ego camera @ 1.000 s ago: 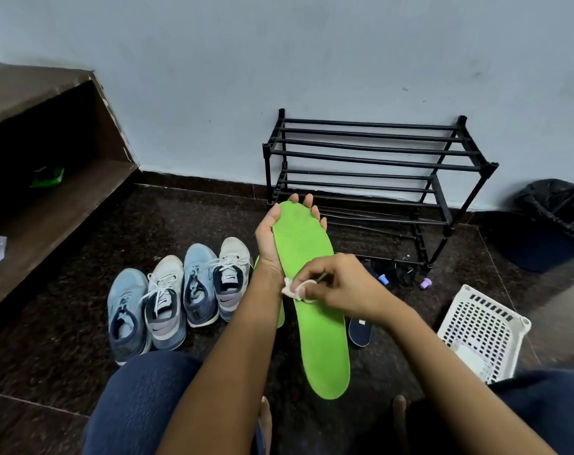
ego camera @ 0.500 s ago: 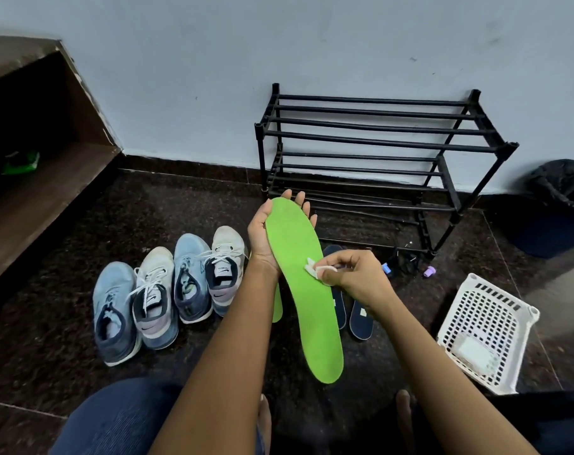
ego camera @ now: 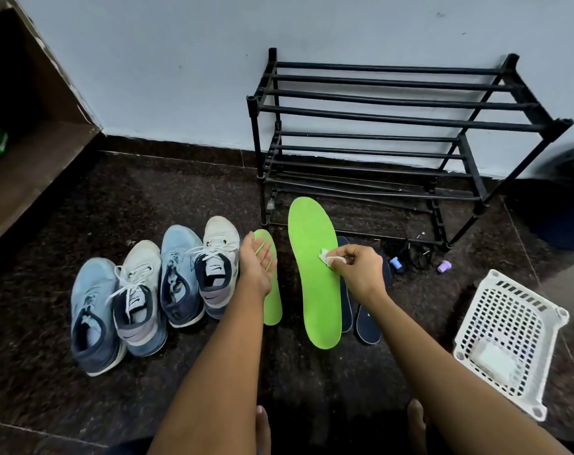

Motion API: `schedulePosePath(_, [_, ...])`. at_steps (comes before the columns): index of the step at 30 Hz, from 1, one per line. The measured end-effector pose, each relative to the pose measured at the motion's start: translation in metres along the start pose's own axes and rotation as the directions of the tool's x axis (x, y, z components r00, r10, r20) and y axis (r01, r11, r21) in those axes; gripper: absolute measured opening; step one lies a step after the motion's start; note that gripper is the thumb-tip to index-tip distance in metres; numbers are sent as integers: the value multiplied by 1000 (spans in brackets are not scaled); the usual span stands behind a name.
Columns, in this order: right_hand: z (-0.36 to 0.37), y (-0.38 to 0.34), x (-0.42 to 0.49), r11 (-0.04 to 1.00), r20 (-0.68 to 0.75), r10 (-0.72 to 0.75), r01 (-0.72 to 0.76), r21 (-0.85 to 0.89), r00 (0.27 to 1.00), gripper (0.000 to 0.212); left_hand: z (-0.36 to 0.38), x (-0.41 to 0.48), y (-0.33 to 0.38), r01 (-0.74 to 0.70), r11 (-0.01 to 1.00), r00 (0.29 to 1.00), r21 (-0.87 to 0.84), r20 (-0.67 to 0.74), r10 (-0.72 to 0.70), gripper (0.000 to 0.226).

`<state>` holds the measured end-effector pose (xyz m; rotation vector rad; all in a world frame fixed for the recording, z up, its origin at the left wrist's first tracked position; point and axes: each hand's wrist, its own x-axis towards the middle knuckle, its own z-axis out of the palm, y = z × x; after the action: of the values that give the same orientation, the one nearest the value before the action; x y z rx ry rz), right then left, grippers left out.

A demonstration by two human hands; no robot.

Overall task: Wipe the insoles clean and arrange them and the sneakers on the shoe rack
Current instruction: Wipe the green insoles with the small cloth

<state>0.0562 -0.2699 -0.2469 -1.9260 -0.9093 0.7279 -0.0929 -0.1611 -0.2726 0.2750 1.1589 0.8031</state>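
Head view, items as seen:

- Sneakers [ego camera: 180,274]: four in a row on the dark speckled floor [ego camera: 148,198], sides touching, toes toward the wall. Blue-grey and white-grey alternate. A swoosh-shaped mark shows on the tongue labels and heels of the white ones. The tongue lettering is too small to read.
- Green insole [ego camera: 313,290]: long, toe end pointing at the shoe rack, between the two hands. Whether it lies on the floor or is lifted cannot be told.
- Second green insole [ego camera: 273,307]: on the floor just beside the rightmost sneaker, partly hidden by the left hand.
- Dark blue insoles [ego camera: 367,326]: two, on the floor just right of the long green one. One bears a small pale mark, unreadable.
- Left hand [ego camera: 257,264]: palm up, fingers relaxed and spread, holding nothing.
- Right hand [ego camera: 354,267]: fingertips pinching a small white wipe [ego camera: 324,256] against the green insole's right edge.
- Shoe rack [ego camera: 394,110]: black, barred tiers, against the wall, nothing on its shelves.
- Basket [ego camera: 541,310]: white perforated plastic, on the floor at right, with a white pack inside. No legible print.
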Motion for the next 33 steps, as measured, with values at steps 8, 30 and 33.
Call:
schedulePosePath(8, [56,53,47,994,71,98,-94,-59,993,7,-32,48,-28,24,991,967,129,-254,10,37])
schedulePosePath(30, [129,135,112,936,2,172,-163,-312,985,14,-83,112,-74,57,938,929,342,-363,75,26])
schedulePosePath(33, [145,119,97,964,200,72,-16,-267,977,9,-81,110,-72,50,949,924,313,-375,75,26])
